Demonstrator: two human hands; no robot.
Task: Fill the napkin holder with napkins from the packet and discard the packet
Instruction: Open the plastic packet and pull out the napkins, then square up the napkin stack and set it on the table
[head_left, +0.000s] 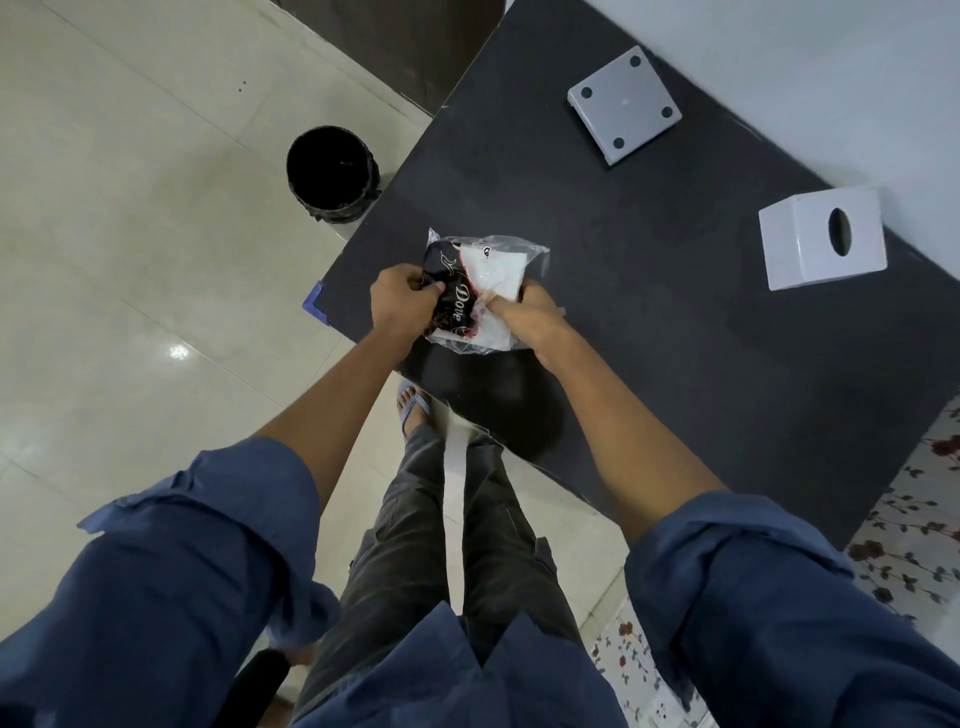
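A clear plastic napkin packet (485, 270) with a black printed band and white napkins inside lies on the dark table (675, 322) near its front left edge. My left hand (402, 304) pinches the black left end of the packet. My right hand (530, 314) grips the packet's right side over the white napkins. The white napkin holder cover (823, 241), a cube with an oval slot, stands at the right of the table. Its flat white base (623, 104) with dark round feet lies upside down at the back.
A black bin (330, 174) lined with a dark bag stands on the tiled floor just left of the table. A white wall runs behind the table. A floral mat (914, 540) covers the floor at the right. My legs are below the table's front edge.
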